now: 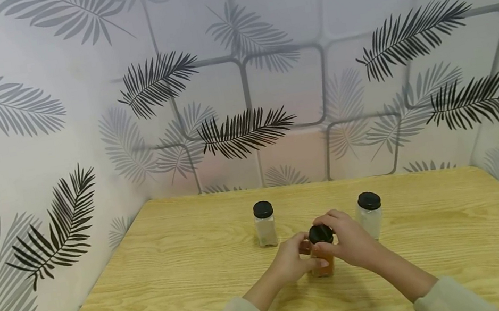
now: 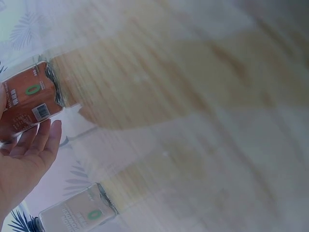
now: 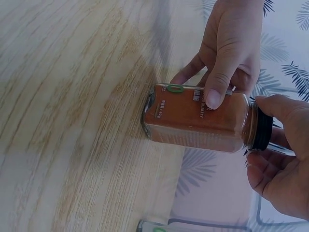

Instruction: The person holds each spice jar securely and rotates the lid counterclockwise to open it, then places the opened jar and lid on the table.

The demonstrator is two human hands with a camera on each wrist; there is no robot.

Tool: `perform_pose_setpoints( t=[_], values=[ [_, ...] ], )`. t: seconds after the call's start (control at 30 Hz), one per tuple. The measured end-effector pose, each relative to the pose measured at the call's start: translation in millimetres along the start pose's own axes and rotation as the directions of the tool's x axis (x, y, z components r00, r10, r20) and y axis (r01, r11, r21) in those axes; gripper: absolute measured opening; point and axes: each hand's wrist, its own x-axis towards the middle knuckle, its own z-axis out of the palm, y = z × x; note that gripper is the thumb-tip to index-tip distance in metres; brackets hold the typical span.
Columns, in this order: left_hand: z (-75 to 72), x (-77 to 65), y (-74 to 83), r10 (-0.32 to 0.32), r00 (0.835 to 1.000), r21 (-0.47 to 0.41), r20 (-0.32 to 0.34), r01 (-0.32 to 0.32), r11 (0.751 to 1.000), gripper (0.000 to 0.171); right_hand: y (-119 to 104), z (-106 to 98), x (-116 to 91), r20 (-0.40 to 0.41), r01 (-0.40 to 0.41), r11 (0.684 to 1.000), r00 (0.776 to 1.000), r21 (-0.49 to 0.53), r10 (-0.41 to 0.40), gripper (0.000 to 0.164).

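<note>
A square glass spice jar [image 3: 193,116] filled with orange-red powder stands upright over the wooden table, its base close to the surface. My left hand [image 1: 289,262] grips the jar's body, with the thumb across the printed front. On the jar's neck sits a black lid [image 3: 262,128], and the fingers and thumb of my right hand [image 1: 352,242] pinch it from both sides. The left wrist view shows the jar's printed label with a barcode and a green mark; there its lid lies outside the picture.
Behind and left of the hands stands a jar of pale powder [image 1: 266,228] with a black lid. Another black-lidded jar [image 1: 371,218] with whitish contents is just behind my right hand. The wooden table [image 1: 185,240] meets a leaf-patterned wall covering [image 1: 286,80] at the back and left.
</note>
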Motion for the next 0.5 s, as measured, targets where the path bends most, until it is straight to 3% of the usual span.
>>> perform_pose_setpoints(
  t=[0.5],
  values=[
    [0.1, 0.7, 0.5, -0.003, 1.000, 0.001, -0.009, 0.003, 1.000, 0.046, 2.1, -5.3, -1.2, 0.028, -0.046, 0.999, 0.999, 0.007, 0.046, 0.038]
  ],
)
